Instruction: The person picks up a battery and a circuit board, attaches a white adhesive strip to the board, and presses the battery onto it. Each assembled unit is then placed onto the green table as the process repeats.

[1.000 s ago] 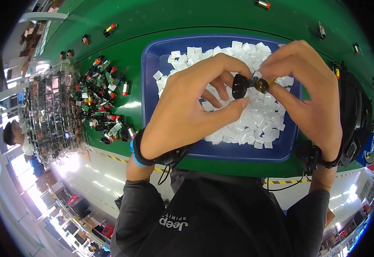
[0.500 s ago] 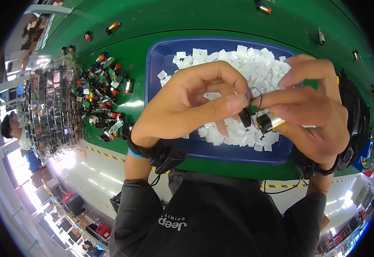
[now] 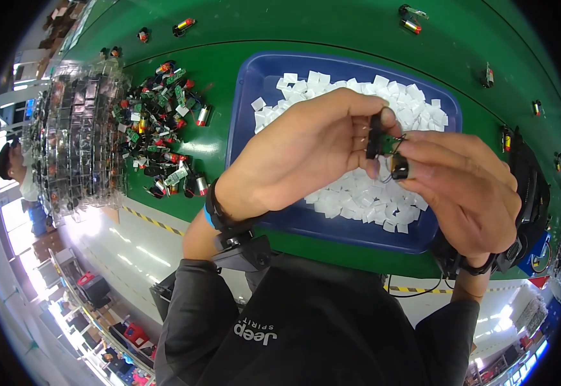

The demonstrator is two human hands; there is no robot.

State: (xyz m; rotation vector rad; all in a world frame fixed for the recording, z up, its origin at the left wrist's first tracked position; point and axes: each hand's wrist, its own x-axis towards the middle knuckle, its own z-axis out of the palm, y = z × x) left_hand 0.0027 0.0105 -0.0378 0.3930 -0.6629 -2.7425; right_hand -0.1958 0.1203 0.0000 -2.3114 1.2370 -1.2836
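Above a blue plastic tray (image 3: 245, 116) heaped with small white square pieces (image 3: 341, 201), both my hands meet over one small wired assembly. My left hand (image 3: 312, 151) pinches a narrow black part (image 3: 375, 136) between thumb and fingertips, its palm turned up toward me. In my right hand (image 3: 470, 190), the thumb and fingers close on a small cylinder with a black end (image 3: 399, 169), most of its body hidden by the fingers. Thin dark wires run between the two parts.
Left of the tray lies a pile of small circuit boards with red-and-silver cylinders (image 3: 158, 125). Stacked clear plastic trays (image 3: 81, 148) stand farther left. Similar assemblies (image 3: 411, 24) dot the green surface beyond. A black bulky object (image 3: 528, 186) sits at the right; a person (image 3: 13, 161) is far left.
My left hand has rolled palm-up and the black part now stands upright in its fingers. My right fingers have drawn together around the cylinder. The whole view has shifted slightly.
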